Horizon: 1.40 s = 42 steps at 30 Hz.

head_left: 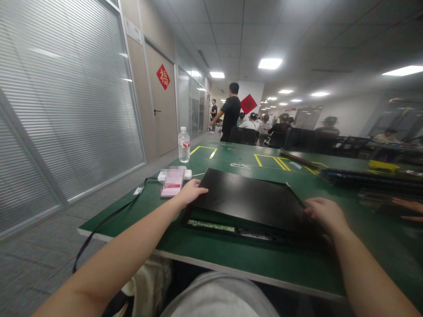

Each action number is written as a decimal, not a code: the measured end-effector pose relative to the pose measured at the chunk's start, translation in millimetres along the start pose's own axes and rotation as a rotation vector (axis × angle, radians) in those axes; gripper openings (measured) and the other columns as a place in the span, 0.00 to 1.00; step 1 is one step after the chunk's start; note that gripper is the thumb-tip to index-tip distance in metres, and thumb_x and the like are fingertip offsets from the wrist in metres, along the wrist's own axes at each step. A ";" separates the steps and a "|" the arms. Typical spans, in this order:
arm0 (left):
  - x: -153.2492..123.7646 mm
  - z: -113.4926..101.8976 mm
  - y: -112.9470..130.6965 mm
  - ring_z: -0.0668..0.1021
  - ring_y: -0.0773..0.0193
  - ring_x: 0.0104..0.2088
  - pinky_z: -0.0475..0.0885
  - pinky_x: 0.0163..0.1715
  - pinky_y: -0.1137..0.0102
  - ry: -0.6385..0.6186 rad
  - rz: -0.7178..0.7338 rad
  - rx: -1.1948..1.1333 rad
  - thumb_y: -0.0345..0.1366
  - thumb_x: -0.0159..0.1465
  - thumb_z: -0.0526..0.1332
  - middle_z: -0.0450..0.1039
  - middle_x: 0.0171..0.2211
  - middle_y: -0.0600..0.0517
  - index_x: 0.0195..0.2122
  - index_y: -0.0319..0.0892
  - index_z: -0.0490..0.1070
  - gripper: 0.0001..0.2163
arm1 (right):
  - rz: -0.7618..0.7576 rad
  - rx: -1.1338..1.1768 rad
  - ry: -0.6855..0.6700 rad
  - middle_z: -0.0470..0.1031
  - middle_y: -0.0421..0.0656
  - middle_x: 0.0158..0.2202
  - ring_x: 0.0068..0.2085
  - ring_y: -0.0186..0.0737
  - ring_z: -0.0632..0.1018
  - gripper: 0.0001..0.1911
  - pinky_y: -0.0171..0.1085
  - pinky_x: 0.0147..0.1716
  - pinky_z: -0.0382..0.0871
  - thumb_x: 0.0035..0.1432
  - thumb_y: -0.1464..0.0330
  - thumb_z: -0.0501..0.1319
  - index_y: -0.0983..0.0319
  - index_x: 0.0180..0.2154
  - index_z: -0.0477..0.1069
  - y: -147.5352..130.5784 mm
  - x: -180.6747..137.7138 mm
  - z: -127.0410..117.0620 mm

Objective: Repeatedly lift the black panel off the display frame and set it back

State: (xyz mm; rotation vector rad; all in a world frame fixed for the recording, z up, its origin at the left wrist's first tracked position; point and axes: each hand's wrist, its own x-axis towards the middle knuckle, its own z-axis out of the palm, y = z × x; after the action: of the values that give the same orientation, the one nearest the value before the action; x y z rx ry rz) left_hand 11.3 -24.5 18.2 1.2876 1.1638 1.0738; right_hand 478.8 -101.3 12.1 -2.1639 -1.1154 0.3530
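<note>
Green table; left grip, right grip clamped on black panel, partly hiding apparent casing.

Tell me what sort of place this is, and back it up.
Probably an electronics workroom in an office building: an exposed green circuit board near a black flat panel, yellow tape marking the green worktable, and a glass partition with blinds.
</note>
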 end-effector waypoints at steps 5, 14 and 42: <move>-1.7 1.0 3.4 0.83 0.55 0.31 0.75 0.33 0.66 0.010 -0.015 0.006 0.30 0.47 0.73 0.81 0.28 0.50 0.39 0.39 0.70 0.18 | 0.003 -0.021 0.000 0.83 0.44 0.30 0.27 0.42 0.79 0.14 0.40 0.30 0.68 0.54 0.60 0.58 0.59 0.38 0.77 2.0 2.3 1.1; -3.9 2.7 6.8 0.83 0.55 0.31 0.74 0.31 0.67 0.061 -0.019 0.089 0.31 0.49 0.70 0.79 0.26 0.52 0.37 0.40 0.70 0.15 | -0.009 -0.037 0.004 0.82 0.45 0.29 0.27 0.43 0.79 0.14 0.40 0.28 0.68 0.54 0.60 0.58 0.60 0.36 0.78 -6.3 -5.1 -1.3; -1.2 -1.7 3.1 0.82 0.55 0.33 0.73 0.33 0.67 0.068 -0.014 0.153 0.37 0.48 0.72 0.78 0.28 0.53 0.41 0.41 0.69 0.20 | 0.025 0.012 -0.015 0.82 0.46 0.30 0.24 0.40 0.78 0.12 0.37 0.25 0.68 0.55 0.63 0.58 0.60 0.37 0.77 -14.0 -11.7 -1.4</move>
State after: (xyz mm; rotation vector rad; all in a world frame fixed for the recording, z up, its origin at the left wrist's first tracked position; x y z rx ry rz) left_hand 9.6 -25.4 21.5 1.3667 1.3256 1.0418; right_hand 463.8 -105.5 21.8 -2.1700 -1.0928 0.3866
